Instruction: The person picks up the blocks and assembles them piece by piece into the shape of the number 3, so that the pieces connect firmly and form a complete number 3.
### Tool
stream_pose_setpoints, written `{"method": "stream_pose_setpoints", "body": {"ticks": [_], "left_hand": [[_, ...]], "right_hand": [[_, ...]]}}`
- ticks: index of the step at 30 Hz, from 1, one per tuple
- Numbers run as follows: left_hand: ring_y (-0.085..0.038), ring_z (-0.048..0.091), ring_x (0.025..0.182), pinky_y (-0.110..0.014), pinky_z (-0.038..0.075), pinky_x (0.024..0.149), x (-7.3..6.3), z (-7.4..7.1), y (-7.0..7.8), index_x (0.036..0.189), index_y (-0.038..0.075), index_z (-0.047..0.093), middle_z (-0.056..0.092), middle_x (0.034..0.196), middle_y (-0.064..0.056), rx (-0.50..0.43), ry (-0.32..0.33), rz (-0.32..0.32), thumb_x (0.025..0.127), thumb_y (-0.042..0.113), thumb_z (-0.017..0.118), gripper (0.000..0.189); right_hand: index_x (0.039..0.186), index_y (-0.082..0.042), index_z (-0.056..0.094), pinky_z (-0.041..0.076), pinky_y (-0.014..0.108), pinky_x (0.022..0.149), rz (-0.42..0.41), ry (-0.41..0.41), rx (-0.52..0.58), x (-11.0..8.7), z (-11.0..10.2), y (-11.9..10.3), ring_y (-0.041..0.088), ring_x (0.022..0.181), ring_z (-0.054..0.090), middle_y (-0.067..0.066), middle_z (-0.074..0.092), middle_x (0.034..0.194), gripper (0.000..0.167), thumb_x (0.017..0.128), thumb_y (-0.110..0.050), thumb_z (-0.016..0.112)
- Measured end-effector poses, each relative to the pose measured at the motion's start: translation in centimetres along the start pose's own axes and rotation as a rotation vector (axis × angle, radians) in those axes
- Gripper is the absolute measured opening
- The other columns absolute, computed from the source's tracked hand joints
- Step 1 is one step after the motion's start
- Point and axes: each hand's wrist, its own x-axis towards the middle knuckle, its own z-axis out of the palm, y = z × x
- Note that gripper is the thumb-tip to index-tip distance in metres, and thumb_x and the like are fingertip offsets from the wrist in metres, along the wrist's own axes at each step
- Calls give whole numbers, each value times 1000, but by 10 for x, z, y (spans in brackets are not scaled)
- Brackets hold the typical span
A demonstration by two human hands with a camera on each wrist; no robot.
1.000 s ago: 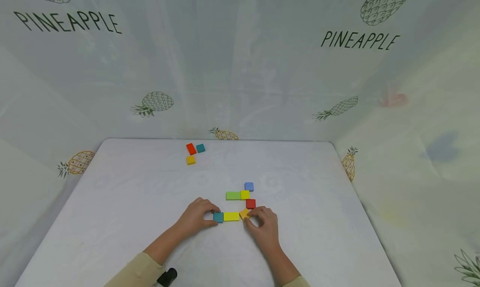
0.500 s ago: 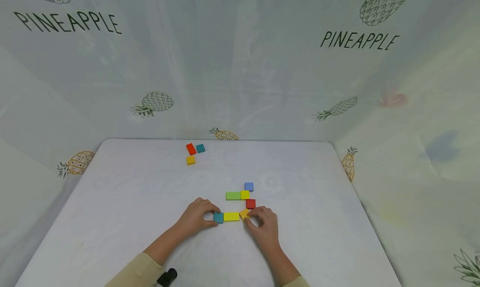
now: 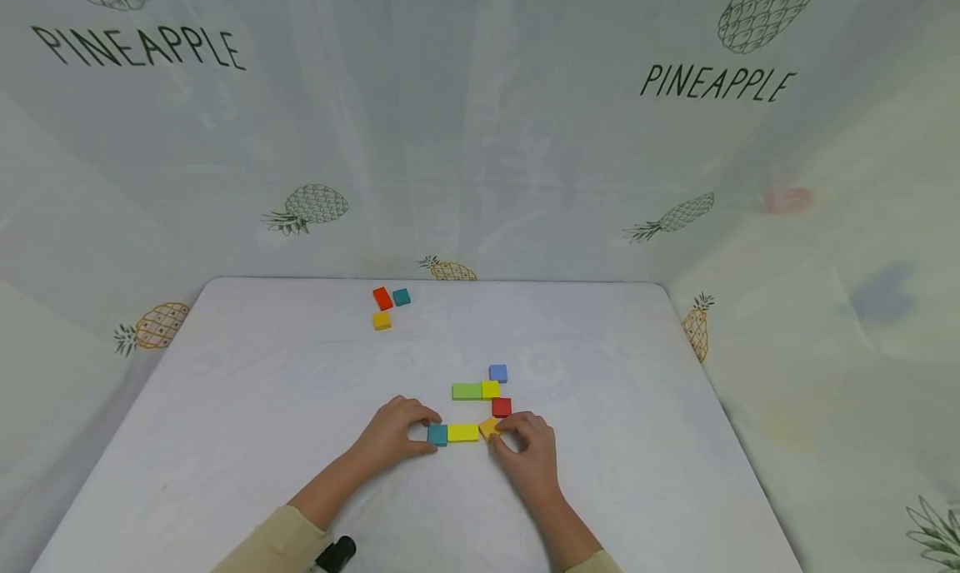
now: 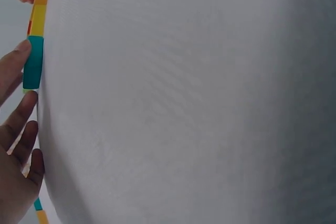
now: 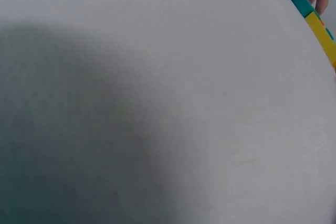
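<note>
In the head view my left hand [image 3: 397,430] pinches a teal block [image 3: 437,435] between thumb and fingers. Its right side meets a longer yellow block [image 3: 462,432] lying flat on the table. At the other end of that row, my right hand [image 3: 531,450] pinches an orange block [image 3: 489,428], which sits turned at an angle to the yellow one. A red block [image 3: 502,407] lies just above the right fingertips. The left wrist view shows the teal block [image 4: 33,62] between thumb and fingers, with yellow and orange beyond it.
Behind the row are a green block [image 3: 467,391], a small yellow block [image 3: 490,390] and a blue block [image 3: 498,373]. Farther back lie a red-orange block [image 3: 382,298], a teal one [image 3: 401,296] and an orange-yellow one [image 3: 382,321]. A black object [image 3: 336,554] shows beside the left sleeve.
</note>
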Motion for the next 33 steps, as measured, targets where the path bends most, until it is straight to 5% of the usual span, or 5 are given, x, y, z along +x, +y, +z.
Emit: {"method": "stream_pose_setpoints", "body": {"ticks": [5, 9, 15, 23, 33], "left_hand": [[-8, 47, 90, -31, 47, 80, -4, -8, -4, 113, 22, 70, 57, 92, 16, -39, 22, -35, 76, 31, 84, 40], [-9, 51, 92, -33, 49, 83, -3, -20, -11, 115, 23, 69, 59, 94, 14, -66, 71, -95, 76, 28, 84, 42], [-17, 56, 94, -37, 50, 85, 3, -42, -17, 117, 17, 69, 64, 97, 6, -95, 136, -146, 77, 25, 84, 43], [-26, 58, 99, -42, 50, 85, 0, -67, -33, 121, 12, 67, 65, 104, -4, -146, 209, -195, 80, 24, 82, 45], [-29, 59, 99, -48, 49, 85, -9, -83, -58, 122, 9, 65, 65, 105, -8, -149, 291, -237, 82, 25, 79, 45]], "right_hand": [[90, -19, 73, 42, 38, 86, 22, -9, 89, 8, -5, -16, 10, 97, 53, -14, 62, 97, 18, 79, -7, 80], [94, -12, 73, 45, 43, 86, -95, -29, 109, 33, -8, -33, 16, 98, 54, -9, 63, 100, 17, 80, -6, 80], [100, -15, 72, 43, 51, 91, -134, -165, 140, 73, 2, -54, 24, 102, 55, -9, 62, 105, 21, 81, -13, 80], [109, -20, 71, 45, 45, 93, -55, -380, 66, 115, 33, -86, 25, 106, 53, -8, 61, 111, 25, 85, -25, 77], [116, -18, 70, 45, 37, 94, -80, -522, -27, 146, 79, -105, 25, 110, 54, -8, 62, 116, 30, 86, -24, 76]]}}
